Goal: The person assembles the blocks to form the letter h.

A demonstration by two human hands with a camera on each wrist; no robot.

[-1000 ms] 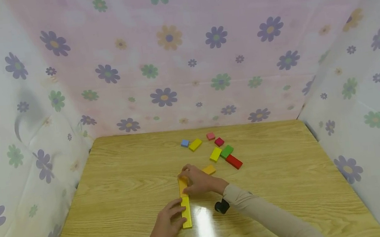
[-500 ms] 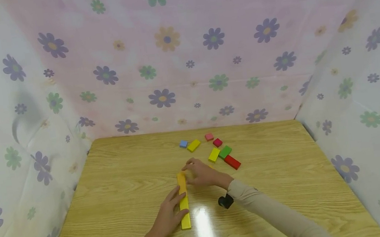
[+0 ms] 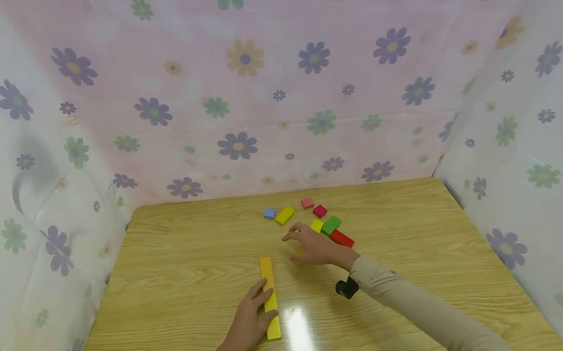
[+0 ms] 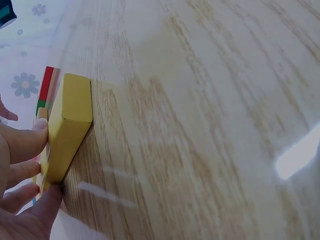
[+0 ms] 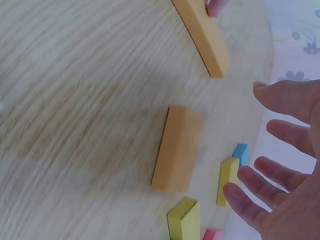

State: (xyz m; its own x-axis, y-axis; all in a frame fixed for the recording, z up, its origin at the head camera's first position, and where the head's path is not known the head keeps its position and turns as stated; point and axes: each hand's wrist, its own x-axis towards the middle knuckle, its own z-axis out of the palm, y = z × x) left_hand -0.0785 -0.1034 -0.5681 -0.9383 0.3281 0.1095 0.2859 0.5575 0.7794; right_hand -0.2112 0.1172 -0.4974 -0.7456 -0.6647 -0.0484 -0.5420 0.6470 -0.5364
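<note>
My left hand (image 3: 246,321) rests with its fingers and thumb across two blocks laid end to end, a yellow block (image 3: 273,330) nearer me and an orange block (image 3: 266,267) beyond it. The left wrist view shows the thumb and fingers on the yellow block (image 4: 75,100) from close up. My right hand (image 3: 320,247) holds nothing; its fingers are spread over a second orange block (image 5: 175,150), mostly hidden under the hand in the head view. In the right wrist view that block lies on the table, apart from the row's orange block (image 5: 207,42).
Farther back lie a blue block (image 3: 269,214), a yellow block (image 3: 285,216), a pink block (image 3: 308,202) and a crimson block (image 3: 320,211). A shorter yellow block (image 3: 317,226), a green block (image 3: 331,226) and a red block (image 3: 342,238) cluster beside my right hand. Flowered cloth (image 3: 279,158) surrounds the wooden table (image 3: 177,268).
My right hand has let go of the orange block in the row and moved right, over the second orange block. The left hand has slid slightly forward, now spanning both blocks.
</note>
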